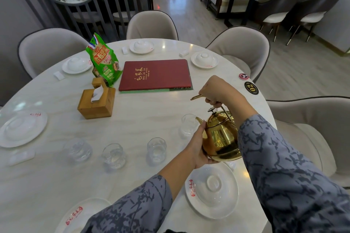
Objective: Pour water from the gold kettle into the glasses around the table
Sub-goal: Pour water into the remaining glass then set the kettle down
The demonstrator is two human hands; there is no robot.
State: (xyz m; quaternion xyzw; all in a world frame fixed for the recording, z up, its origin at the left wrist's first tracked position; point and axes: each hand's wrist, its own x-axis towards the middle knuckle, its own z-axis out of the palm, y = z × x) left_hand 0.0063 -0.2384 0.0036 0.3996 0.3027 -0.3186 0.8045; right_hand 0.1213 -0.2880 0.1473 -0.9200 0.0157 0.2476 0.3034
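The gold kettle (220, 138) hangs above the white marble table (56, 185), tilted a little, its spout over a clear glass (189, 125). My right hand (214, 91) grips the kettle's top handle. My left hand (198, 147) cups the kettle's left side and bottom. Three more glasses stand in a row nearer me: one at the left (78, 149), one in the middle (114, 155), one at the right (156, 149). I cannot tell whether water is flowing from the spout.
White plates (212, 189) and lidded bowls (204, 59) ring the table. A red menu (155, 75), a green snack bag (103, 62) and a wooden tissue box (96, 102) sit mid-table. Grey chairs (240, 43) surround it.
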